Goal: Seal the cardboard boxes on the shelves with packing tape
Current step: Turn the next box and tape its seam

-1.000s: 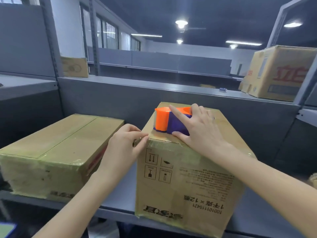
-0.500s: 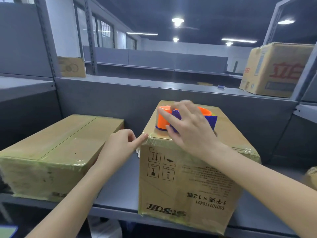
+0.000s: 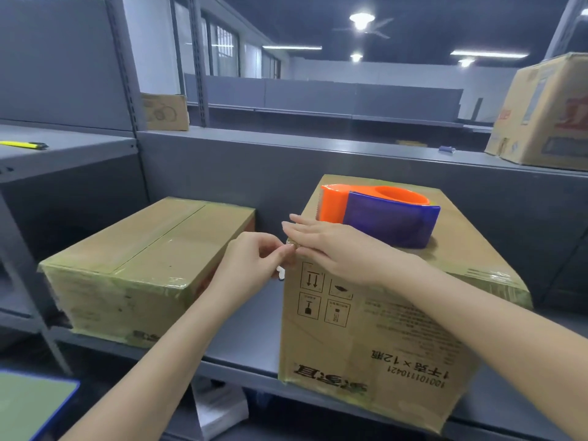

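Observation:
A tall cardboard box [image 3: 375, 338] with printed handling symbols stands on the grey shelf [image 3: 251, 342]. An orange and purple tape dispenser [image 3: 381, 214] sits alone on the box top. My right hand [image 3: 331, 249] lies flat with straight fingers over the box's upper left front corner. My left hand [image 3: 254, 262] pinches a bit of tape at that same corner, fingertips meeting the right hand. A low, taped cardboard box [image 3: 143, 265] lies to the left on the same shelf.
A large box [image 3: 544, 116] stands on the upper shelf at the right, a small box [image 3: 165, 111] at the back left. A yellow pen [image 3: 24, 144] lies on the left shelf top. A small purple object [image 3: 447, 149] rests on the upper shelf.
My right hand let go of the tape dispenser and came down flat onto the box's front left corner. My left hand rose to pinch the tape there. The dispenser stays on the box top.

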`<state>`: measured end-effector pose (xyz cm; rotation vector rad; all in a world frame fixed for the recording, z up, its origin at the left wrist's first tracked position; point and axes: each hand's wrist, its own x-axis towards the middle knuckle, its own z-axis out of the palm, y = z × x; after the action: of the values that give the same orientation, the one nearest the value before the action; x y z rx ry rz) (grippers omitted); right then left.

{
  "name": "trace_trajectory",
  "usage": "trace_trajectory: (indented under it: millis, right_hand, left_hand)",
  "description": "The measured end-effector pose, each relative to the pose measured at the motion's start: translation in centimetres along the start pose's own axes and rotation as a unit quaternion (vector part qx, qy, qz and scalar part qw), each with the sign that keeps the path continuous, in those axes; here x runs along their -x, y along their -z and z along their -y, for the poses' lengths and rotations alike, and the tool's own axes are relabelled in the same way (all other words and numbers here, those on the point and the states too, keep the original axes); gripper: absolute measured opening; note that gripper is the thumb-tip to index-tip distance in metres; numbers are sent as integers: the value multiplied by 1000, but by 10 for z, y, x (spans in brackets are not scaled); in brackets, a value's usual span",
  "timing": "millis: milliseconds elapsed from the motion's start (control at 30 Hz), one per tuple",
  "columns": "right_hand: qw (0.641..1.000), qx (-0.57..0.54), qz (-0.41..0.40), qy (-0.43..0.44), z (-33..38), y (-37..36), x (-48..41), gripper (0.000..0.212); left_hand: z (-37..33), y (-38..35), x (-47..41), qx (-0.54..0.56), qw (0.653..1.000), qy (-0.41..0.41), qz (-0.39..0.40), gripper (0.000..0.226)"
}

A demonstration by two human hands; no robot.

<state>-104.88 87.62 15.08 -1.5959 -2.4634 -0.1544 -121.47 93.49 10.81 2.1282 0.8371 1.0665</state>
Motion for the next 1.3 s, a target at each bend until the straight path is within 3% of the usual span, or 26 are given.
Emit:
trace_trajectory:
  millis: [167, 300, 433, 567, 733, 833, 967, 1300]
  right_hand:
    - [1000, 5, -16, 3, 0, -1, 2, 46]
    - [1000, 1, -23, 6, 0, -1, 0, 45]
    - [1000, -4, -26, 3, 3, -1, 0, 43]
    - [1000, 8, -21, -1, 3, -1, 2, 45]
    - [1000, 5, -20, -5, 4, -1, 3, 50]
    - [1000, -5, -31, -4, 5, -1, 3, 50]
    - [999, 6, -34, -5, 5, -2, 3, 51]
    - [999, 8, -44, -1, 6, -1, 2, 45]
  left_hand:
    - [8, -4, 9, -150, 985, -72, -53, 33]
    - [14, -9, 7, -73, 993, -77, -54, 31]
    - [16, -13, 10, -98, 987, -107, -68, 29]
    - [9, -14, 8, -33, 991, -99, -79, 30]
    - [1, -15, 5, 42, 996, -69, -31, 30]
    - [4, -7, 5, -23, 994, -110, 1, 24]
    - [9, 1, 0, -112, 983, -142, -34, 31]
    - [17, 3, -18, -2, 991, -134, 24, 32]
